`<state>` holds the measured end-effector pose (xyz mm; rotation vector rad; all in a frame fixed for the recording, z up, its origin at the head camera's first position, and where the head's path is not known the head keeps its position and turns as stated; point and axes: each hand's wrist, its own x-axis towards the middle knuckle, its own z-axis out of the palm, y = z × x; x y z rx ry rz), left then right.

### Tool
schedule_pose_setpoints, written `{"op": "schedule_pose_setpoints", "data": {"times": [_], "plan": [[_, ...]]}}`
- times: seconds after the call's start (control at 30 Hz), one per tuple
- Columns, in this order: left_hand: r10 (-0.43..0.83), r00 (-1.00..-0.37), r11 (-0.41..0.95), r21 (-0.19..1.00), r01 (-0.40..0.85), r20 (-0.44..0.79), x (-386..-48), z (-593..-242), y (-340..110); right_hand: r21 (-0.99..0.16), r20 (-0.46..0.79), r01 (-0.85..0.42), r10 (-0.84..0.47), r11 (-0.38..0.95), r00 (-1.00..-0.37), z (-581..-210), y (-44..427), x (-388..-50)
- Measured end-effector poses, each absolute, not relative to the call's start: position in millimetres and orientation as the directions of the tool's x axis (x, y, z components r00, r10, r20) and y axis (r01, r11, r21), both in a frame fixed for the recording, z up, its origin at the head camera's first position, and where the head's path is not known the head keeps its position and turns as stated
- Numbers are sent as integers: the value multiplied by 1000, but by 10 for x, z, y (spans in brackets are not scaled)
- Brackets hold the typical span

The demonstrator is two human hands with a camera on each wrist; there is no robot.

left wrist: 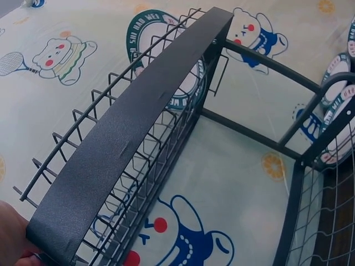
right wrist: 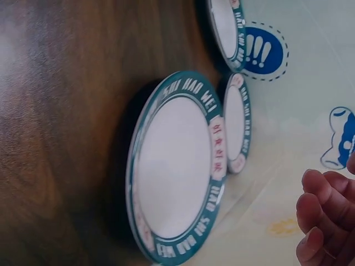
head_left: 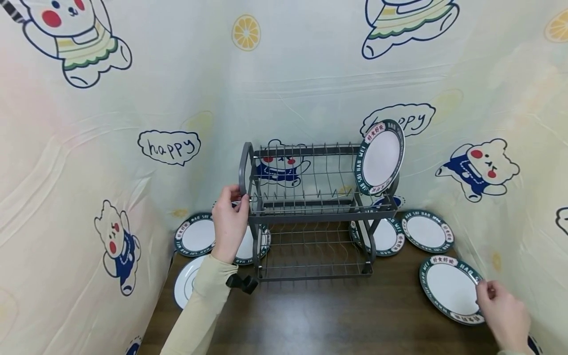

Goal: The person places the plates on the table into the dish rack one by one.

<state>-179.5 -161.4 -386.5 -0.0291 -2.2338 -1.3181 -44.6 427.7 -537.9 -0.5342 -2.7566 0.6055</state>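
Note:
My left hand (head_left: 230,224) grips the left end of a dark two-tier dish rack (head_left: 319,217), its thumb in front. In the left wrist view, part of that hand (left wrist: 12,235) shows at the lower end of the rack's flat side bar (left wrist: 116,138). A green-rimmed plate (head_left: 380,158) stands tilted at the upper tier's right end. My right hand (head_left: 503,313), fingers loosely bent, is at the right edge of another green-rimmed plate (head_left: 452,291) lying on the table. In the right wrist view, its fingers (right wrist: 319,202) appear apart from the plate (right wrist: 175,166).
More green-rimmed plates lie behind the rack's right side, including one (head_left: 428,230) by the cloth, and at left, one (head_left: 195,234) near the wall. A plainer white plate (head_left: 184,281) lies beside my left forearm. Printed cloth (head_left: 301,88) surrounds the brown table (head_left: 319,315).

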Motion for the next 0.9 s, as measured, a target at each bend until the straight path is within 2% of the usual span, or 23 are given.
{"op": "schedule_pose_setpoints", "data": {"times": [0.43,0.67,0.9], "plan": [[-248,-852,534,799,277,462,-1790,-3895,-1600,-459,9,460,522,760,-853,-5659,4463,-375],[-244,-859,534,802,269,451,-1788,-3903,-1603,-418,-138,547,545,725,-827,-5823,4565,-293],[-241,-860,539,799,266,449,-1808,-3914,-1602,-392,-210,622,592,678,-778,-6050,4633,-203]]}}
